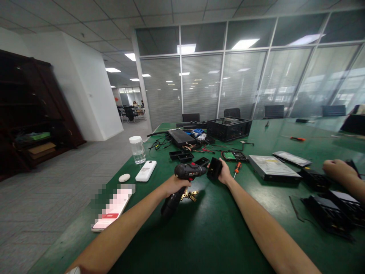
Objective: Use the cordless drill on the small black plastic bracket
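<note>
My left hand (174, 185) is closed round the grip of a black and red cordless screwdriver (182, 182), its nose pointing right. My right hand (224, 173) holds a small black box-shaped part (214, 168) upright just in front of the tool's tip. Both are a little above the green table (216, 232). Small brass brackets (190, 195) lie on the table under the tool.
An orange-handled screwdriver (237, 167) and a green circuit board (231, 155) lie right of my hand. A disc drive (272, 168), black trays (330, 213), an open computer case (229, 128), a water bottle (137, 150), two phones (146, 171) and another person's hand (338, 170) are about.
</note>
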Demonstrator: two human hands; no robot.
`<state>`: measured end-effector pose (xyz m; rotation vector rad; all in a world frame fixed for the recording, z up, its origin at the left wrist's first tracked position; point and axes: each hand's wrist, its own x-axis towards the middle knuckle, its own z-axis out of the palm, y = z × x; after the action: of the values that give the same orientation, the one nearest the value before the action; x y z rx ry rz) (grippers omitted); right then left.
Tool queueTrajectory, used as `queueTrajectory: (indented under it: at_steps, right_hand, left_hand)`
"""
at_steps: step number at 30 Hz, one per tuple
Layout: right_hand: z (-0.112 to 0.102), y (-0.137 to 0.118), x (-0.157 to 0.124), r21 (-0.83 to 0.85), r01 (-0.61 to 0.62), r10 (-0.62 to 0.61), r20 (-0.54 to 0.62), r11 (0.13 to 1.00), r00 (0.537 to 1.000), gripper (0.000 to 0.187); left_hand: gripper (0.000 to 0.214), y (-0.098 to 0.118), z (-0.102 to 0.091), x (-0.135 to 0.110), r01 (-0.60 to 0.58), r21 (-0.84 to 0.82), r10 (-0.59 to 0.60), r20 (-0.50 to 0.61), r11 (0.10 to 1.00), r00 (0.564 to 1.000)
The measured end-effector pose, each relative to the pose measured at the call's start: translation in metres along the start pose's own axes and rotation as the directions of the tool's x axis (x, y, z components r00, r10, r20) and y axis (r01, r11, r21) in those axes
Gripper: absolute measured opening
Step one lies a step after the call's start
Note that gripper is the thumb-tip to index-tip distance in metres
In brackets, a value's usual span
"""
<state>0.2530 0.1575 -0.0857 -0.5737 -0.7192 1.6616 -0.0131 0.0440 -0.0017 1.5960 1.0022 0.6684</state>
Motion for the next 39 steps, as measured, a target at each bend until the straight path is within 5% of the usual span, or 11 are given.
queueTrajectory:
  at_steps: [39]
  right_hand:
    - [0.0009,0.0023,0.0021,-0.167,0.075,-0.082,-0.034,0.983,0.996,0.037]
  left_hand:
    - [0.013,-0.0028,-0.0004,0.0017,-0.006,-0.015,0.006,0.010,1.000,1.000]
